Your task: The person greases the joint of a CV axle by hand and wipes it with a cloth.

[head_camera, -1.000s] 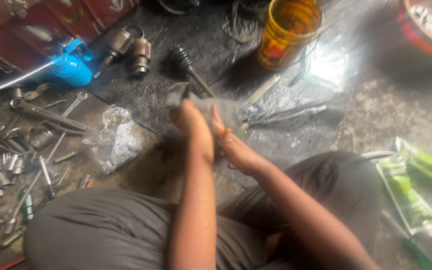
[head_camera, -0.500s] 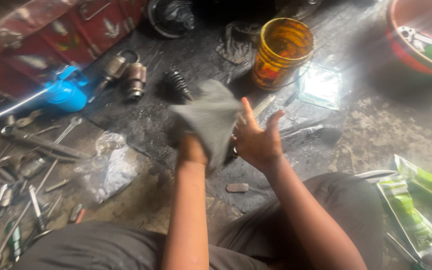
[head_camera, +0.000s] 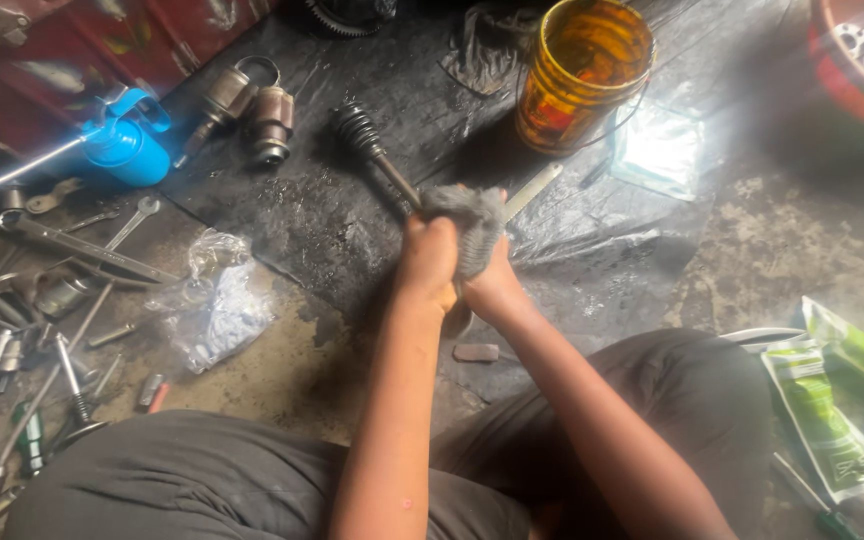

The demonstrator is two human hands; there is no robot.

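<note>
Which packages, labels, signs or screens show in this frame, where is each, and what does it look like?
Green sachets: flat, green and white, on the floor at the right edge.
Clear plastic bag: crumpled, beside the tools on the left.
Clear packet: flat, glaring white, right of the amber jar.
No signs or screens in view.

A grimy floor [head_camera: 772, 250] carries a black plastic sheet [head_camera: 332, 220] at 12 o'clock; loose spanners [head_camera: 72, 245] lie at 9 o'clock.
</note>
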